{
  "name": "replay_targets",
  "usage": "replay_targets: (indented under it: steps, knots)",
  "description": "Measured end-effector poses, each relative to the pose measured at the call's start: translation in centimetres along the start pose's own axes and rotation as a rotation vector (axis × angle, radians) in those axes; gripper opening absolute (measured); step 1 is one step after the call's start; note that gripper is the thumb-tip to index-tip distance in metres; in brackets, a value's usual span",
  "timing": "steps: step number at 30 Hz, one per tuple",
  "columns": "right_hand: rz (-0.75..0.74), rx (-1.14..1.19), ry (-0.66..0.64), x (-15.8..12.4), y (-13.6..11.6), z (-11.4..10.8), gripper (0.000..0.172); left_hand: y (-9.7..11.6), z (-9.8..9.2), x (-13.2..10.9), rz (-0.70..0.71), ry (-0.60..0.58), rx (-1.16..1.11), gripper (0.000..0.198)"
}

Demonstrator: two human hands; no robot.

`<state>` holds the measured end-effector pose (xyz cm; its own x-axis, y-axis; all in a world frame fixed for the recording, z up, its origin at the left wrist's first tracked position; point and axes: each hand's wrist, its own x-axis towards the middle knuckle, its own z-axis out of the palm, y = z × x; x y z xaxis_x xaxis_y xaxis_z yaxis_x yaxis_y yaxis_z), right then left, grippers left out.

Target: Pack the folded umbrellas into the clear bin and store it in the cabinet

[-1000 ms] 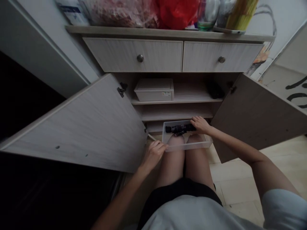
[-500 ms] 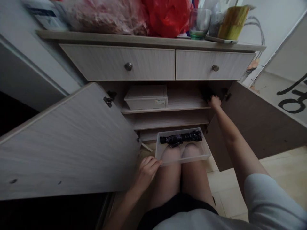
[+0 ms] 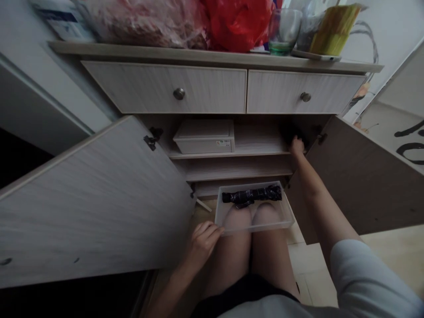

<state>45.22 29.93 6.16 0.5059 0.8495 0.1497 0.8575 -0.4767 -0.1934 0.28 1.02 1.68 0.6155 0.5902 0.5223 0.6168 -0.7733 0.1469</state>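
Note:
A clear plastic tray [image 3: 287, 212] rests on my knees in front of an open cabinet. A folded black umbrella [image 3: 251, 194] lies along its far side. My left hand [image 3: 202, 240] grips the tray's near left corner with curled fingers. My right hand [image 3: 297, 145] reaches onto the upper shelf [image 3: 232, 154] at its right end, on a dark object [image 3: 293, 131] in the shadow there. Its fingers are hidden in the dark.
A white lidded box [image 3: 204, 137] sits on the upper shelf's left half. Both cabinet doors [image 3: 92, 198] stand wide open to either side. Two shut drawers [image 3: 165, 92] sit above; bags, a glass [image 3: 283, 28] and other items crowd the top.
My right hand has left the umbrella in the tray and reached up to the dark object on the upper shelf. The left hand has stayed on the tray's corner.

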Motion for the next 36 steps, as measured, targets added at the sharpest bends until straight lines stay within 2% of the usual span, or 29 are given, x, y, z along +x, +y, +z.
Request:
replay_targets:
  steps: [7, 10, 12, 15, 18, 21, 25, 28, 31, 36]
  knots:
    - [-0.047, 0.284, 0.124, -2.3, 1.7, -0.9, 0.052, 0.3, -0.1, -0.2, 0.005, -0.048, 0.036, 0.022]
    - [-0.097, 0.503, 0.172, -3.8, 2.4, -1.6, 0.049, 0.3, 0.2, -0.2, 0.015, -0.031, 0.044, 0.02]
    - [-0.115, 0.646, 0.15, -5.1, 3.0, -2.2, 0.047, 0.3, 0.3, -0.3, 0.024, -0.019, 0.044, 0.018]
    - [-0.176, 0.854, 0.055, -8.1, 4.0, -3.4, 0.048, 0.4, 0.5, -0.4, 0.026, -0.012, 0.048, 0.017]
    - [-0.316, 0.997, -0.056, -12.3, 5.0, -5.0, 0.049, 0.6, 0.6, -0.5, 0.021, -0.022, 0.051, 0.016]
    - [-0.46, 1.039, -0.198, -17.2, 5.9, -6.7, 0.047, 0.8, 0.5, -0.7, 0.021, -0.027, 0.047, 0.016]
    - [-0.535, 1.02, -0.448, -22.0, 6.7, -8.0, 0.047, 0.9, 0.4, -0.8, 0.016, -0.041, 0.049, 0.018]
    - [-0.611, 0.997, -0.597, -23.7, 6.8, -7.7, 0.044, 1.0, 0.3, -0.9, 0.012, -0.046, 0.056, 0.019]
    - [-0.67, 0.955, -0.7, -24.5, 6.6, -6.5, 0.043, 1.0, 0.3, -0.9, 0.021, -0.046, 0.071, 0.02]
    - [-0.755, 0.893, -0.735, -24.7, 5.3, -4.0, 0.041, 1.0, 0.3, -0.9, 0.032, -0.022, 0.073, 0.02]
